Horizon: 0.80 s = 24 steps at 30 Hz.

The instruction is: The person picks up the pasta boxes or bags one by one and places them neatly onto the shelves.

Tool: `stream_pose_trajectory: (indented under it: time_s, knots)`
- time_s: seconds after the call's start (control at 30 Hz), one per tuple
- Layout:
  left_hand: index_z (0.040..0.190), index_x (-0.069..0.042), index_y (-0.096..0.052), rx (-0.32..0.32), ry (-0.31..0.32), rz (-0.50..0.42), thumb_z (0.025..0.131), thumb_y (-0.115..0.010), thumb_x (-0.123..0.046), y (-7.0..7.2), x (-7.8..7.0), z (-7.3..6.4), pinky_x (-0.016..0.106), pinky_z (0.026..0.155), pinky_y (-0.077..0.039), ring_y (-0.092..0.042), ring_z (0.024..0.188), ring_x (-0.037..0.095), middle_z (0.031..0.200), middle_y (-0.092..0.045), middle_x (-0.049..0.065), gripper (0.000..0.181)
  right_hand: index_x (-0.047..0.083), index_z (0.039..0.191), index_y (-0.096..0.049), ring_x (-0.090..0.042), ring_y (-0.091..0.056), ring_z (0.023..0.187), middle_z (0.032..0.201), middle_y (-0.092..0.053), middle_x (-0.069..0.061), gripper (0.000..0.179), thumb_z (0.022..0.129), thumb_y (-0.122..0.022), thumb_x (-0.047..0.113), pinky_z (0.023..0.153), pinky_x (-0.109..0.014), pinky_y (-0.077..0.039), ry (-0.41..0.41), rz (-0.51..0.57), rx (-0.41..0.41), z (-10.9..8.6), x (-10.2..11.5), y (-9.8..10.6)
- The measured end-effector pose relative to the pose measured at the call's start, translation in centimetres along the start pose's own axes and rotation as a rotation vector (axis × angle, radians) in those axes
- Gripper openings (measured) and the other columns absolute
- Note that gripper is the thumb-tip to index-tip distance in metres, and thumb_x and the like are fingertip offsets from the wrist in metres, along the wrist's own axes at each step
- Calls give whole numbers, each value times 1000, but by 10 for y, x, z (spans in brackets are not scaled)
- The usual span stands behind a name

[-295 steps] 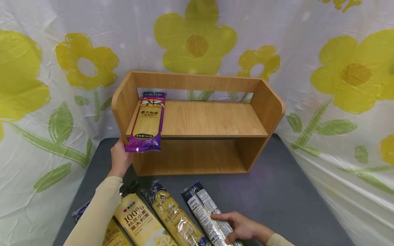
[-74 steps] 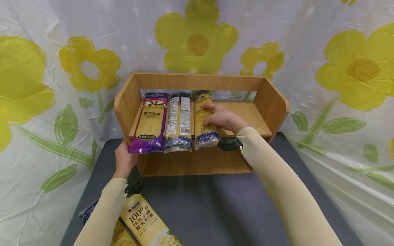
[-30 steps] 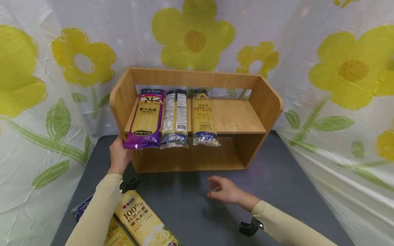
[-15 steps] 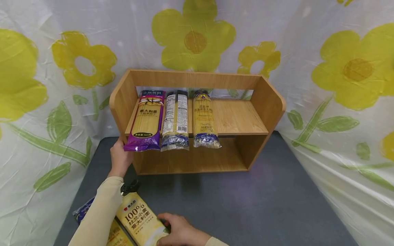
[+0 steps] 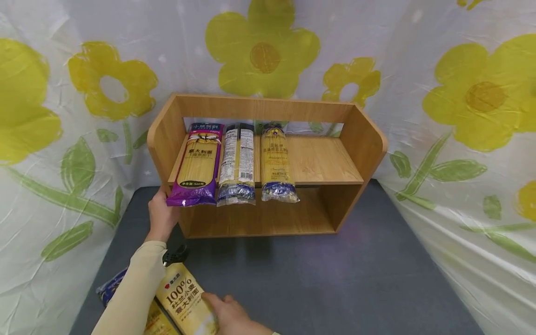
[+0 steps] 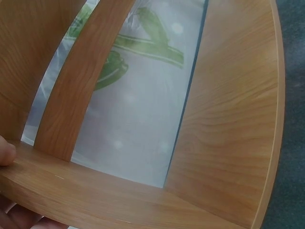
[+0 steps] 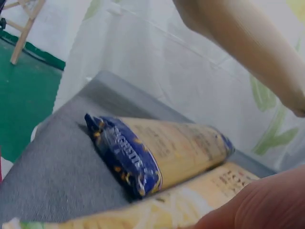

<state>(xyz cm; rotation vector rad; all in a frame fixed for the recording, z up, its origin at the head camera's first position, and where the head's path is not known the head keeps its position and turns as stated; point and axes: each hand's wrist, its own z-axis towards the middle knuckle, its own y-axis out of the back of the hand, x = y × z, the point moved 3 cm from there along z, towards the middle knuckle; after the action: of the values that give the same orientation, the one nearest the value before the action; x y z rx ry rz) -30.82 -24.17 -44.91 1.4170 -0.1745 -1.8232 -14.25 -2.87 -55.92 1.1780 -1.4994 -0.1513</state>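
My left hand [image 5: 162, 215] grips the left side panel of a wooden two-tier shelf [image 5: 318, 160]. In the left wrist view its thumb [image 6: 5, 152] lies inside the panel and its fingers [image 6: 26, 218] are outside. At the front left, my right hand [image 5: 235, 317] holds the right edge of a pale yellow pasta package [image 5: 184, 298] marked 100%. The right wrist view shows part of that hand over the package, its other fingers hidden. Beside it lies a blue-ended spaghetti bag [image 7: 167, 148], partly covered by my left sleeve in the head view.
On the upper tier lean a purple pasta bag [image 5: 198, 160], a clear bag with white labels [image 5: 237, 163] and a yellow spaghetti bag [image 5: 276, 158], their lower ends jutting past the front edge. The dark grey table [image 5: 335, 279] is bordered by a flowered curtain [image 5: 435, 111].
The clear bag and yellow spaghetti bag have gone from table to upper tier. My right hand has let go of the latter and moved down left to the 100% package. My left hand stays.
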Motion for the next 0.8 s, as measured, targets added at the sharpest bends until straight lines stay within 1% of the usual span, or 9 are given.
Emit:
stream_pose_trajectory:
  time_s: [0.17,0.23,0.3,0.4,0.47,0.53,0.6,0.77,0.8]
  knots:
    - [117,5,-57,21,17,7,105,-50,-26,2,-2,0,31,56,-42,-64,76,40,88,-66,29,34,63,139,-41,-22,-58,81,108,-54,-6,87,72,-92,43,70,-40,-52,-27,29,51,19,-15,-22]
    - [120,4,-57,25,21,5,105,-50,-28,2,-2,0,33,58,-44,-65,79,41,95,-68,30,36,64,141,-39,-18,-57,82,108,-55,-3,86,74,-89,44,69,-37,-51,13,19,65,25,-23,-27]
    - [124,4,-57,28,21,6,105,-51,-28,2,-2,-1,35,60,-47,-66,82,42,100,-69,31,38,57,146,-39,-10,-55,83,108,-57,1,83,79,-86,42,70,-29,-50,103,11,92,26,-28,-27]
    - [127,5,-56,36,17,7,105,-50,-28,2,0,-3,38,61,-49,-67,83,43,103,-69,32,39,44,148,-48,-3,-54,85,105,-61,6,67,90,-78,29,74,-22,-45,118,255,250,15,-29,-15]
    - [126,5,-56,39,14,7,105,-51,-27,1,1,-4,36,60,-48,-67,82,42,103,-69,32,38,34,148,-52,-3,-56,91,108,-62,7,58,95,-72,21,81,-20,-45,88,437,372,1,-29,-2]
    - [125,4,-56,43,14,5,105,-50,-27,1,1,-3,33,57,-45,-66,80,41,101,-69,31,37,30,145,-56,-9,-58,96,110,-62,4,52,97,-70,15,85,-23,-45,-10,627,437,-14,-31,11]
    - [123,5,-56,36,13,2,105,-50,-27,2,0,-2,30,56,-43,-64,78,40,99,-69,31,37,24,148,-54,-8,-57,101,116,-61,4,52,98,-68,14,87,-22,-44,27,666,457,-25,-39,25]
    - [122,7,-57,17,9,0,105,-49,-26,2,-1,-3,30,54,-41,-64,75,41,94,-68,31,38,18,151,-50,-12,-59,109,130,-61,-3,55,98,-67,15,85,-22,-49,53,801,473,-54,-78,50]
    - [123,7,-57,17,7,-1,105,-50,-26,2,-1,-4,30,54,-41,-64,76,41,95,-68,32,39,19,151,-50,-14,-58,111,132,-60,-4,56,98,-68,16,86,-24,-50,29,833,474,-61,-87,55]
